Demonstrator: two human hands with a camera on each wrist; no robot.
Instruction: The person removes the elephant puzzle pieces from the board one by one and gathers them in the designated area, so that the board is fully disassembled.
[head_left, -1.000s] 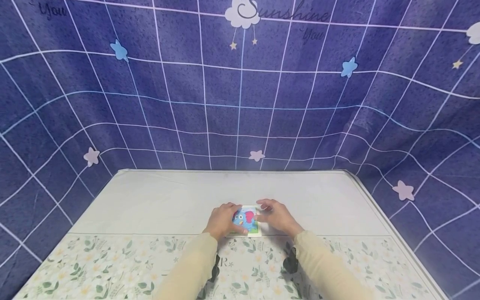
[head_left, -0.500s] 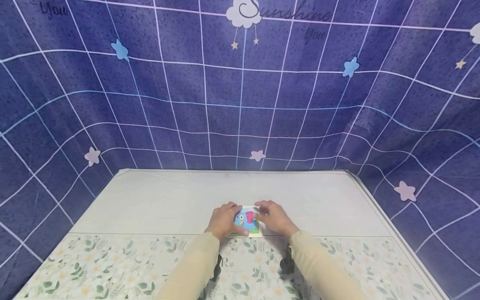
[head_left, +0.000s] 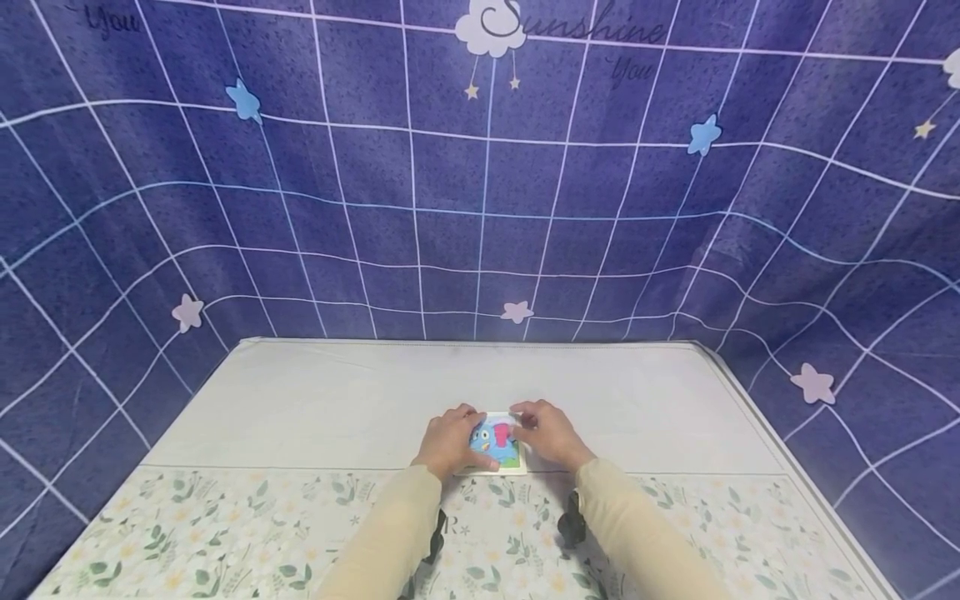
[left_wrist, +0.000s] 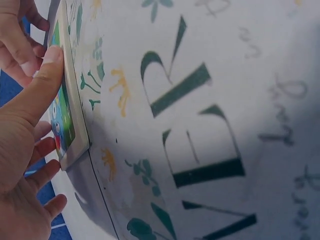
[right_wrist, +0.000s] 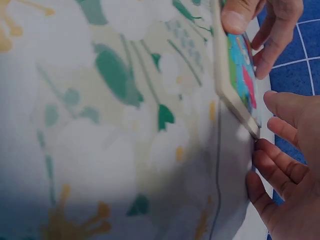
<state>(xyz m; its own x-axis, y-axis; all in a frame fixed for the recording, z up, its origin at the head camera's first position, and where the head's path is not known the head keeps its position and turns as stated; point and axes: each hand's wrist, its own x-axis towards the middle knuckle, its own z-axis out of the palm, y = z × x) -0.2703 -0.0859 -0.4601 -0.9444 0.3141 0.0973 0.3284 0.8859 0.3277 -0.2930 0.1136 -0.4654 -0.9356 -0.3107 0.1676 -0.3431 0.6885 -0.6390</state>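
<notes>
Puzzle board [head_left: 496, 444] between both hands

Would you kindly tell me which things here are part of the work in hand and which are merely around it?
In hand:
- puzzle board with a blue elephant picture, flat on the table
- left hand, at its left side
- right hand, at its right side

Merely around:
- floral tablecloth
- white table
- blue star backdrop
</notes>
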